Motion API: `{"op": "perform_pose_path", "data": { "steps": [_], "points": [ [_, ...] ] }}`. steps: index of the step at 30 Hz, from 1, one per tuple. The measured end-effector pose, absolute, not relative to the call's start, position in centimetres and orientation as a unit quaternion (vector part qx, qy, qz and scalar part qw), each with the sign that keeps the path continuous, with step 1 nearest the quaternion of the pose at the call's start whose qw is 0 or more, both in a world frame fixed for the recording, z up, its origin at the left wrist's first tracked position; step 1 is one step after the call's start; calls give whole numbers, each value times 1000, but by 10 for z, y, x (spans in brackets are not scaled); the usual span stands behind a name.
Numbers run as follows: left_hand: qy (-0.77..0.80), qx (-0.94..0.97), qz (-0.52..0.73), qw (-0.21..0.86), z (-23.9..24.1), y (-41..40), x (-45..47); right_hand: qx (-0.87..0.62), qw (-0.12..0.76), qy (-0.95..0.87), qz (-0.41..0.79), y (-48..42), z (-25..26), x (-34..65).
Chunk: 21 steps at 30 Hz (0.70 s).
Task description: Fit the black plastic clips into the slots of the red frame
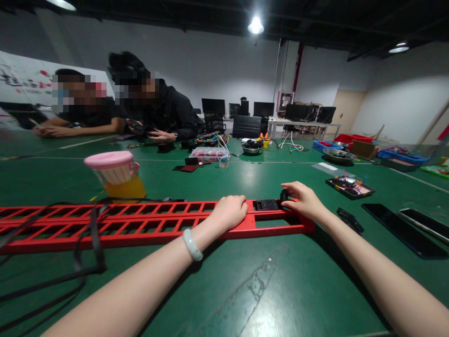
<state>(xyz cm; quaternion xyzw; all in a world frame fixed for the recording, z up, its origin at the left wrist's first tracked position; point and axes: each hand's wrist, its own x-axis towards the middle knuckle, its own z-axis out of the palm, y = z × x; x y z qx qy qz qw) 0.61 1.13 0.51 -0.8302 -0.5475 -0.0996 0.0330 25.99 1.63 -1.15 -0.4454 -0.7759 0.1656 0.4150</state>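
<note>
A long red slotted frame (249, 225) lies across the green table. My left hand (229, 211), with a pale bangle at its wrist, presses on the frame with its fingers curled over the far bar. A black module (267, 205) sits in the frame's far right opening, just right of that hand. My right hand (301, 200) is closed in a pinch on a small black part (284, 194), held upright at the right end of the opening. I cannot tell whether this part touches the module.
Black straps (95, 234) loop over the frame's left side. A pink-lidded jug (114, 171) stands behind it. To the right lie a black clip-like piece (350, 220), a dark phone (403, 229) and a tray of wired parts (350, 186). Two people (171, 110) sit across the table.
</note>
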Motion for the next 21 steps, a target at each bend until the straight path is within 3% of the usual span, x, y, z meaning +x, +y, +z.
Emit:
{"op": "perform_pose_path", "data": {
  "steps": [8,21],
  "points": [
    [-543,-833,-103,33,5,12,6,-437,399,-764,256,15,-18,258],
    [-555,-825,-102,20,8,8,8,-442,362,-784,243,11,-17,252]
  ]
}}
